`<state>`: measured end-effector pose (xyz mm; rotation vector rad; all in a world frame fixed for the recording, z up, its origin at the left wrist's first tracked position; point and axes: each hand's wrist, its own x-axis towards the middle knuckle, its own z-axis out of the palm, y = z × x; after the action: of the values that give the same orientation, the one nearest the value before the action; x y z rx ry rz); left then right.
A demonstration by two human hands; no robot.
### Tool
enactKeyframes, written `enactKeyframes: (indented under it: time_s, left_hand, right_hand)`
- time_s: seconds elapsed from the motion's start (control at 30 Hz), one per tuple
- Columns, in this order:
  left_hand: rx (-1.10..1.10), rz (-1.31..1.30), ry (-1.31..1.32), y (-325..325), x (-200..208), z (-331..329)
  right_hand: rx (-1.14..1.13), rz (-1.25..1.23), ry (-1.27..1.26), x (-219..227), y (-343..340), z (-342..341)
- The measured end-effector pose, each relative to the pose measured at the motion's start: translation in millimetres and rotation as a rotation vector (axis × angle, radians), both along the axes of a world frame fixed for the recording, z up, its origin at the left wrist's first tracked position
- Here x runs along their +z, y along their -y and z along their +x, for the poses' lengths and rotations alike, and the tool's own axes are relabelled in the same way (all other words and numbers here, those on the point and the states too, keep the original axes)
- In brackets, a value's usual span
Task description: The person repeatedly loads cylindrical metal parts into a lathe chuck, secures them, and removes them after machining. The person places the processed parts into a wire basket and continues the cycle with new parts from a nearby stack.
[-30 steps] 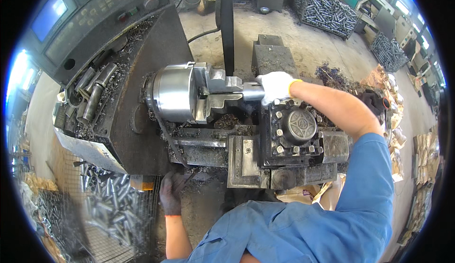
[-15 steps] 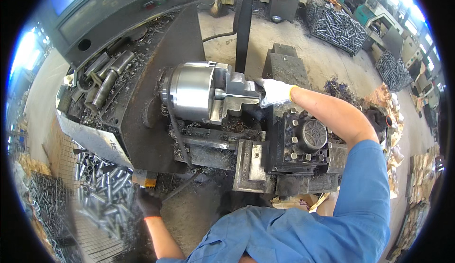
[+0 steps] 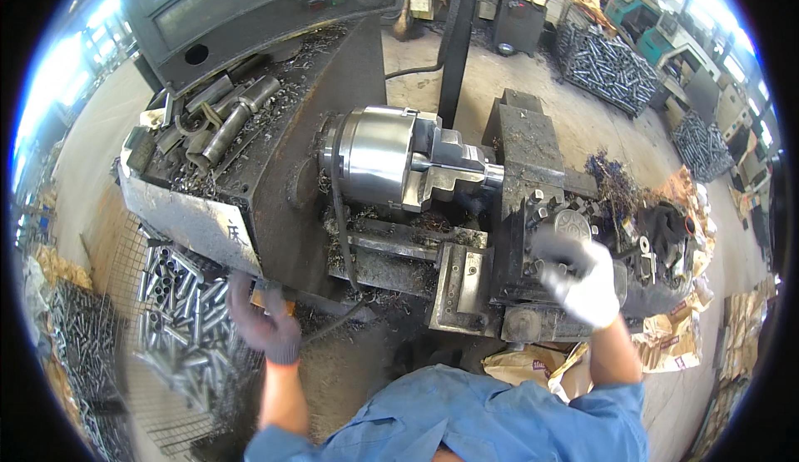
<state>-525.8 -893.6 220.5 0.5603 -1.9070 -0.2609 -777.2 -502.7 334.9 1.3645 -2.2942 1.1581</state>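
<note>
My right hand [image 3: 587,287], in a white glove with darkened fingers, is over the right part of the square tool post [image 3: 533,250]. Motion smears its fingers, so their grip cannot be made out. At the lower left, my left hand [image 3: 270,329] in a dark glove is slightly blurred, with fingers and thumb apart. It is beside an orange-yellow block [image 3: 289,306] under the corner of the lathe's headstock. A shiny lathe chuck [image 3: 379,154] stands in the middle, its stepped jaws [image 3: 449,166] around a bright metal tube [image 3: 494,176] that sticks out to the right.
Loose metal tubes [image 3: 187,320] lie in a wire-mesh bin at the left. Used tooling and chips cover the headstock top [image 3: 220,121]. A dark post [image 3: 458,62] rises behind the chuck. Brown paper sacks [image 3: 670,337] lie at the right; a crate of parts [image 3: 612,67] stands farther back.
My right hand has left the chuck's right end and moved right and nearer, over the tool post. The tube end is now visible. My left hand has risen slightly, and the view has shifted.
</note>
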Motion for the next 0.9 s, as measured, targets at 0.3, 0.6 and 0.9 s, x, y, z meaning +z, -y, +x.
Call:
enactKeyframes:
  time_s: [0.3, 0.6, 0.9]
  left_hand:
    - [0.141, -0.159, 0.483, 63, 188, -321]
    - [-0.378, -0.271, 0.483, -61, 71, -167]
    - [0.703, 1.461, -0.091, -298, -211, 436]
  right_hand:
    - [0.094, 0.129, 0.859, -78, -34, 61]
    - [0.158, 0.28, 1.005, -131, -35, 90]
    - [0.92, 0.658, 0.831, -245, 122, 234]
